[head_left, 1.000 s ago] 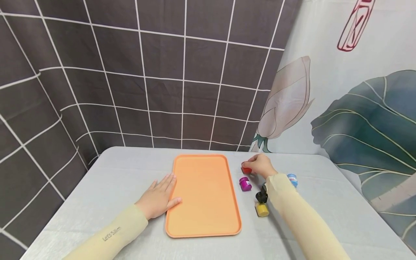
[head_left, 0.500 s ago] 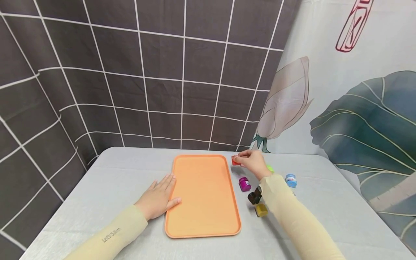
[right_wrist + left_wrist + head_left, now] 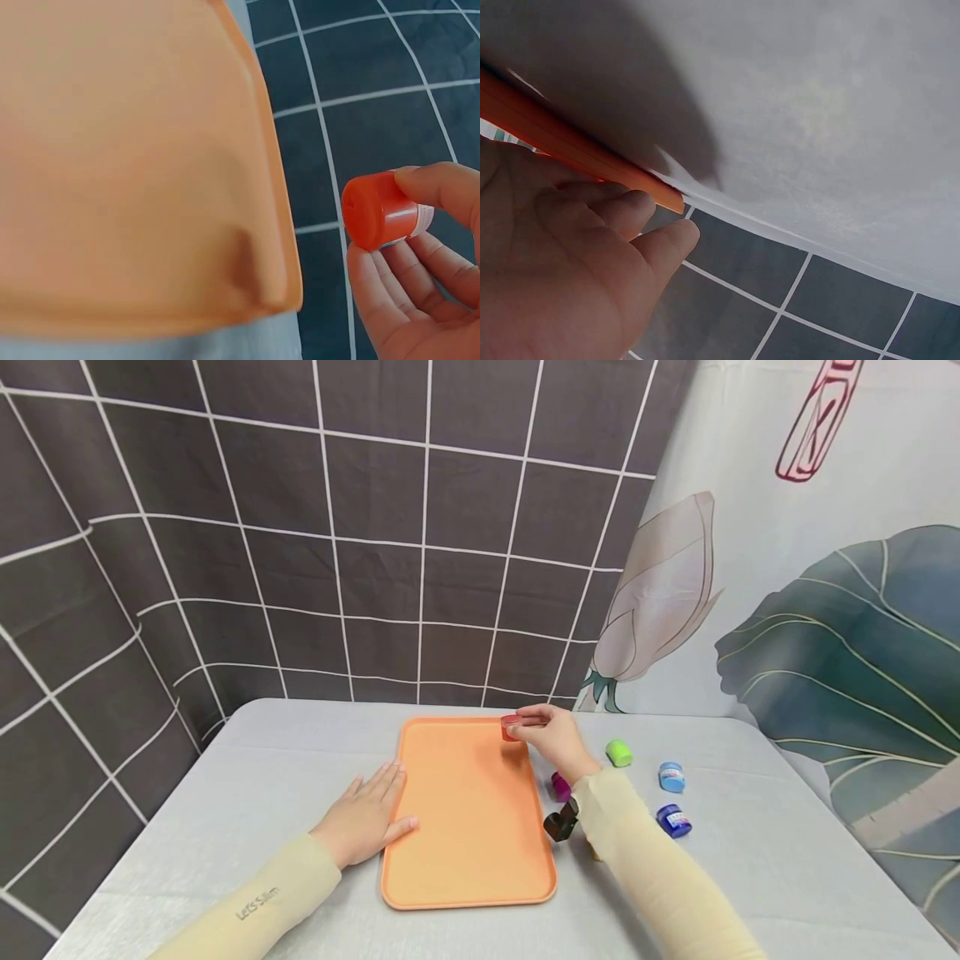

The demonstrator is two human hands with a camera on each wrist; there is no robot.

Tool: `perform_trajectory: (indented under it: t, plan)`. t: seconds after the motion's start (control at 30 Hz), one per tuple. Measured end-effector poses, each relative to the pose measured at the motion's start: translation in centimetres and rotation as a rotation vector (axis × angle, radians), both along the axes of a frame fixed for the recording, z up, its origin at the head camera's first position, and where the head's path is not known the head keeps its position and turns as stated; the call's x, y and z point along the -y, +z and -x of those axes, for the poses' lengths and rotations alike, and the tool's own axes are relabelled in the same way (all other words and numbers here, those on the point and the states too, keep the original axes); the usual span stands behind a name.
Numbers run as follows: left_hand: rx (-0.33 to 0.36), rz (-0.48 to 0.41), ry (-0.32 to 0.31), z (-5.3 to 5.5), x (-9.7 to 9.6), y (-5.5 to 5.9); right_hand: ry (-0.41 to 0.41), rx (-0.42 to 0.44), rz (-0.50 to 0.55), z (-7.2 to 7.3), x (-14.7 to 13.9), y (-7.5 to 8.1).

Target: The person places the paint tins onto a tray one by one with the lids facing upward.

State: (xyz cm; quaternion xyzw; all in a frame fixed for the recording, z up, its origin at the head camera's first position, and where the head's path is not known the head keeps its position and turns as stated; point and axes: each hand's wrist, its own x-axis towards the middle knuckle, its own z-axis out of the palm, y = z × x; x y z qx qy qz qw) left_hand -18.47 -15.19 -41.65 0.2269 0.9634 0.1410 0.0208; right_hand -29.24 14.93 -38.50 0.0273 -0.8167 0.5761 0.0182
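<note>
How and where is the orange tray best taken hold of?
Probably grip the orange tray by its raised rim, midway along both long sides, from left and right: it is flat and longer than wide. Mind the purple jar beside the right rim.

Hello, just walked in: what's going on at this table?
A person's right hand pinches a small, round, red plastic-looking jar, held up near the far right corner of a flat, rectangular orange tray. The left hand rests on the tray's left edge. On the pale grey table, to the tray's right, are a small purple jar, a lime-green jar, a light-blue jar and a dark-blue jar.
</note>
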Motion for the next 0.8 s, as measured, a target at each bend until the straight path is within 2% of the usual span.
perform_trajectory:
  t: [0.3,0.63,0.8]
  plan:
    - [-0.004,0.004,-0.001,0.1,0.0,-0.1,0.04,-0.031,0.094,-0.3,2.8,-0.8]
    - [0.009,0.016,0.01,0.2,0.0,-0.2,0.083,0.002,0.118,-0.4,6.3,-1.6]
    - [0.023,0.01,0.015,0.2,0.0,-0.1,0.094,0.017,0.078,-0.5,7.7,-2.0]
